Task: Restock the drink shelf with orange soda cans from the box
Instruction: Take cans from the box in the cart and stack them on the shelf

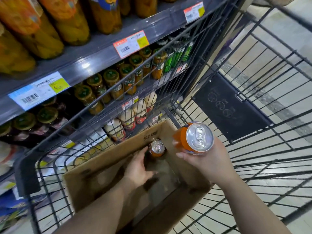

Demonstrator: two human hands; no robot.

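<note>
Down inside the cardboard box (108, 159), toward its twelve o'clock corner, one orange soda can (157, 148) stands upright, silver lid and pull tab facing up; the left hand (139, 168) reaches in at its seven o'clock side, fingers loosely spread and touching or nearly touching the can's wall, not yet closed round it; motion blur keeps me from telling contact for certain; at the can's three o'clock and above the box rim, the right hand (205, 160) grips a second orange soda can (194, 138), thumb and fingers curled round its orange body, lid tilted toward the camera. Judging by this, the step in hand is unloading: one can is out, the other is being fetched; the next move calls for the left fingers to wrap the standing can and lift it straight up past the box wall, then both cans go to the drink shelf. Both cans look undented, glossy orange with bright aluminium tops; the rest of the box looks nearly bare. Around the box sits a wire shopping cart (253, 98); at nine to twelve o'clock the store shelves (94, 53) carry jars of preserved fruit (111, 81) and price tags (130, 43).
</note>
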